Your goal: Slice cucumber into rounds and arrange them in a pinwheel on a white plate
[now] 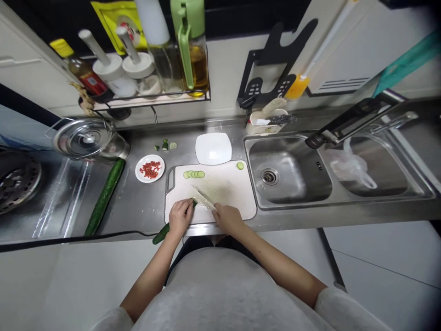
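I monitor from the head view: the left hand (pixel 181 218) has its fingers closed over the held cucumber (pixel 161 234), which extends past the near edge of the cutting board (pixel 229 212); the right hand (pixel 227 219) grips the knife (pixel 204 196). Done: a row of slices (pixel 194 174) and a far-corner pile (pixel 240 165). Left: the held length. I judge slicing partway; another cucumber (pixel 105 197) lies whole.

1 cut green cucumber (pixel 161 233) lies just beside 1 slanting knife (pixel 204 196).
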### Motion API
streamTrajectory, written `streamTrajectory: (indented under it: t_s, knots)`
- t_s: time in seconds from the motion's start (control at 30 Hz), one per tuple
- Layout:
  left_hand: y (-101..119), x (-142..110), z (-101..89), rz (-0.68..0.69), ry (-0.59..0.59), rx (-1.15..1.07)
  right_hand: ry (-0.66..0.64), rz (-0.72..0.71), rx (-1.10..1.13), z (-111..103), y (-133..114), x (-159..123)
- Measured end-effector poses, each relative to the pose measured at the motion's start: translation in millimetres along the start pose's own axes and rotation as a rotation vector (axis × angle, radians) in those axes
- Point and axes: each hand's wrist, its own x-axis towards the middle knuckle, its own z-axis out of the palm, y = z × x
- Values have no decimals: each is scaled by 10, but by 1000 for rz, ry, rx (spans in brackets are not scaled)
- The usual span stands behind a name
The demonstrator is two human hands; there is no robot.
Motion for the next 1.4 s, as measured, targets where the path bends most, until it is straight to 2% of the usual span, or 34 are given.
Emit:
streamTrajectory:
  t_s: [0.17, 0.37, 0.57, 0.73, 0.83, 1.17, 1.4]
  knots:
    - [29, -8, -6, -82, -22, -23, 106, 41, 11, -75, 99, -49]
    - [82, -7, 4, -169, 10, -80, 200, 71, -72, 7, 192, -39]
    - [276, 262, -5, -175, 81, -92, 262, 67, -175, 82, 250, -47]
    - [438, 604, 51, -138, -28, -14, 299, 62, -217, 109, 300, -69]
    - [475, 703, 108, -123, -100, 12, 317, 53, -236, 132, 338, -92]
    - [514, 700, 222, -108, -181, -58, 301, 30, -265, 182, 461, -170]
    - [593, 728, 196, -188, -219, -76, 289, 27, -271, 205, 495, -163]
